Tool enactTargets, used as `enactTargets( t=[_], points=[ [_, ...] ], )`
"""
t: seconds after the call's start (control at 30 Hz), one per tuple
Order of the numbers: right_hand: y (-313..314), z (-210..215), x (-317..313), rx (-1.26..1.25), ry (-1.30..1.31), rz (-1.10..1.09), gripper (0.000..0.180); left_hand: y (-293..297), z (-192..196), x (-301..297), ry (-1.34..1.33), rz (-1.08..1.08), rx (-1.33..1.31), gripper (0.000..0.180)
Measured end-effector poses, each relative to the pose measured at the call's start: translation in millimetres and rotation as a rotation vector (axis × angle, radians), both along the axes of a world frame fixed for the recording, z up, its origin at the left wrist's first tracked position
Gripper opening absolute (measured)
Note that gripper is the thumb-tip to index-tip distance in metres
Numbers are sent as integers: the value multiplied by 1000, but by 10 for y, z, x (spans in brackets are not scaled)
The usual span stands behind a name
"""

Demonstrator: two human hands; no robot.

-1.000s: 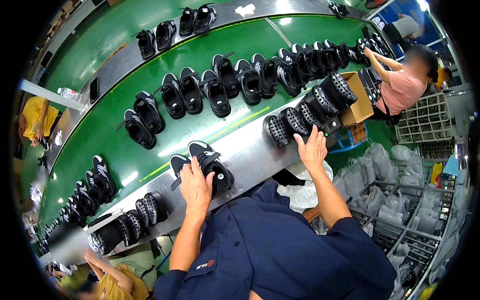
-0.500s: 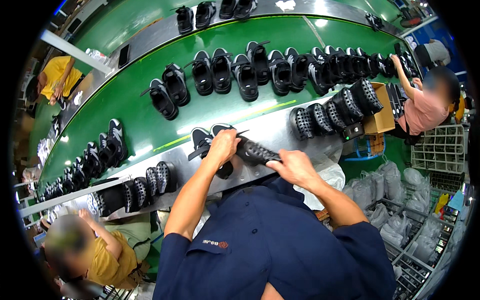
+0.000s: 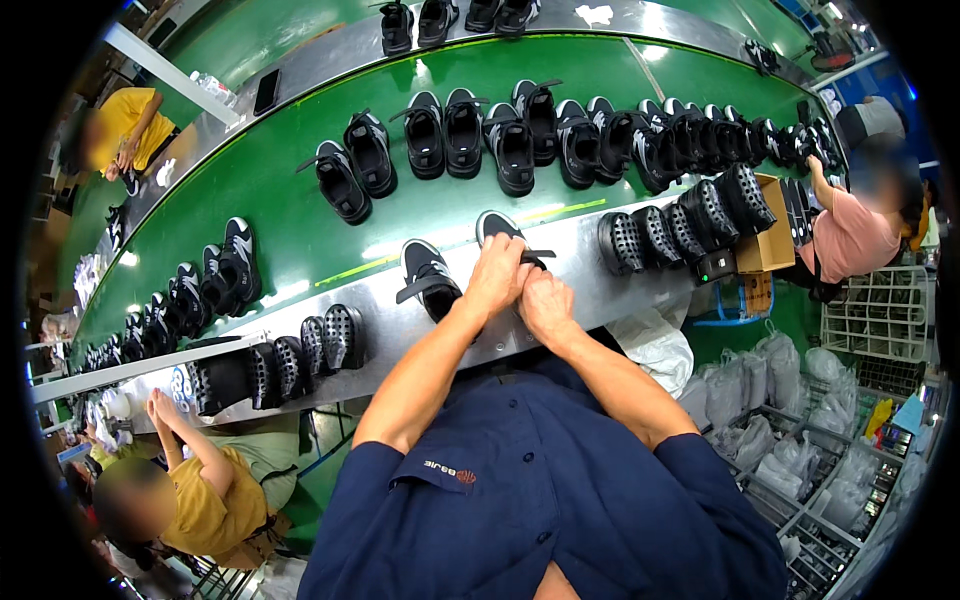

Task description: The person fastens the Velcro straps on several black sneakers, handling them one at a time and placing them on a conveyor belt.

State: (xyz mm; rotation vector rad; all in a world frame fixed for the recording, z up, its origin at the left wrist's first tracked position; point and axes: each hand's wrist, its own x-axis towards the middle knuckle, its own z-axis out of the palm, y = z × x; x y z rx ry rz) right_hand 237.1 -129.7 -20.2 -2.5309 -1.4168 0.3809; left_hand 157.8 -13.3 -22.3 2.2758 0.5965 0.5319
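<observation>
My left hand (image 3: 497, 272) is closed over the upper of a black sports shoe (image 3: 496, 222) with a pale grey toe, toe pointing away from me at the near bench edge. The shoe's dark strap (image 3: 540, 256) sticks out to the right past the fingers. Against the left hand sits my right hand (image 3: 547, 302), fingers curled in near the shoe's heel end; what they grip is hidden. A matching shoe (image 3: 428, 275) stands just to the left, its strap out sideways, partly behind my left forearm.
Pairs of similar shoes (image 3: 512, 150) line the green conveyor belt (image 3: 420, 215). On the metal bench (image 3: 390, 345) stand black studded pieces, several at left (image 3: 312, 345) and several at right (image 3: 705, 215), beside a cardboard box (image 3: 765, 235). Co-workers sit at left (image 3: 215, 500) and right (image 3: 850, 225).
My right hand has moved left and up against my left hand. The dark studded piece seen in it before no longer shows. The shoe under my left hand now lies straight, toe away.
</observation>
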Motion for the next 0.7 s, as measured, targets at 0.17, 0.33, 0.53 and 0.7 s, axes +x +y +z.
enactTargets(
  t=[0.17,0.33,0.53,0.7],
  points=[
    [-182,352,79,119,418,-31,42,52,-54,-179,-37,13,-114,42],
    [-276,47,389,315,358,-9,56,-259,167,-267,291,243,-404,108],
    [122,-198,413,49,259,23,28,-286,-190,-92,381,524,-323,90],
    [120,-389,556,57,163,133,22,-413,140,-180,340,510,-403,73]
  ],
)
